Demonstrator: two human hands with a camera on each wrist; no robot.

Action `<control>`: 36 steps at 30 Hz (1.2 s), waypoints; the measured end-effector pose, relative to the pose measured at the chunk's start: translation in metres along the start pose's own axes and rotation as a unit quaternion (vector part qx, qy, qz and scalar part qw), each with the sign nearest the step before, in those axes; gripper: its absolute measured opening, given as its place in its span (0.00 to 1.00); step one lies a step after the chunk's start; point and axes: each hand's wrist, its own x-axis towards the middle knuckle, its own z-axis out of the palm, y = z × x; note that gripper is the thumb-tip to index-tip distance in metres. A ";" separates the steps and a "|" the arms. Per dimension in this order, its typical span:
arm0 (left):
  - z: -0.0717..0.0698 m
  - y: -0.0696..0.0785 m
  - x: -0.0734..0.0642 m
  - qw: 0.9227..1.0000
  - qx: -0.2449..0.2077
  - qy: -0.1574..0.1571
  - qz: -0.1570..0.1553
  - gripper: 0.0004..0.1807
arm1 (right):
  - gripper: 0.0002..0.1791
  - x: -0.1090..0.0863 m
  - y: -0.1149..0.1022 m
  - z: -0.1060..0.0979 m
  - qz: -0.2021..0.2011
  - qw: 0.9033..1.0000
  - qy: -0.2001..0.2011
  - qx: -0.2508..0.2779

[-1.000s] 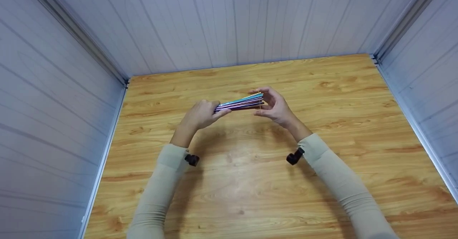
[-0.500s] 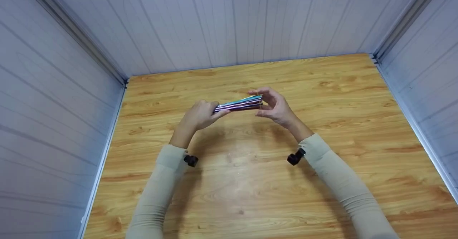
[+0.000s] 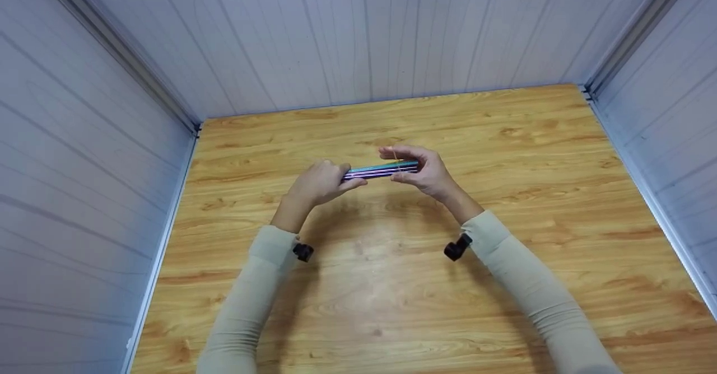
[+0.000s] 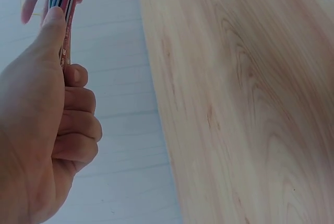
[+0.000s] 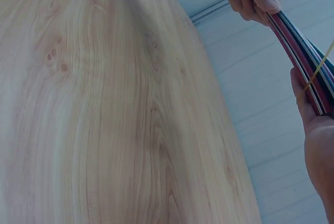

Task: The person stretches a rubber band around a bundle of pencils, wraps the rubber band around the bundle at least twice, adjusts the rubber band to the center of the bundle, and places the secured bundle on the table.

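Note:
My left hand (image 3: pixel 318 182) grips one end of a bundle of pencils (image 3: pixel 369 171) in several colours, held above the table. In the left wrist view the thumb lies along the pencils (image 4: pixel 66 41) and the other fingers are curled beneath. Around the bundle's other end is my right hand (image 3: pixel 430 175), its fingers above and its thumb below, spread apart. Stretched across those spread fingers, a thin yellow rubber band (image 3: pixel 396 159) encircles the pencils near their right ends. The right wrist view shows the band (image 5: pixel 319 68) crossing the bundle, with the right thumb straight beside it.
A wood-grain table (image 3: pixel 369 284) lies under both hands. Pale panelled walls stand at the back (image 3: pixel 358 38), left (image 3: pixel 84 167) and right (image 3: pixel 666 139). A small black camera sits at each sleeve cuff.
My right hand and the rubber band have moved left and slightly down over the bundle's end. The left hand has shifted a little right, and the pencil ends now reach toward the right palm.

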 end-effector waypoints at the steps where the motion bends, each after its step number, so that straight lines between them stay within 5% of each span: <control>1: 0.000 0.000 0.000 1.000 0.007 -0.002 0.001 0.33 | 0.30 0.000 0.000 0.000 0.000 1.000 -0.001 -0.002; 9: 0.003 0.003 0.000 0.999 0.031 -0.002 0.006 0.33 | 0.23 0.006 -0.006 -0.002 0.010 0.998 -0.016 -0.064; 17: 0.006 0.005 0.000 0.999 0.020 -0.006 0.028 0.31 | 0.22 0.013 -0.010 -0.008 0.029 0.999 0.000 -0.026; 29: 0.007 0.005 -0.003 0.999 0.016 -0.013 0.026 0.32 | 0.19 0.016 -0.015 -0.005 0.045 0.993 -0.013 -0.112; 36: 0.011 0.001 -0.001 0.999 0.042 -0.020 -0.001 0.33 | 0.23 0.014 -0.022 0.000 -0.007 0.998 -0.011 -0.065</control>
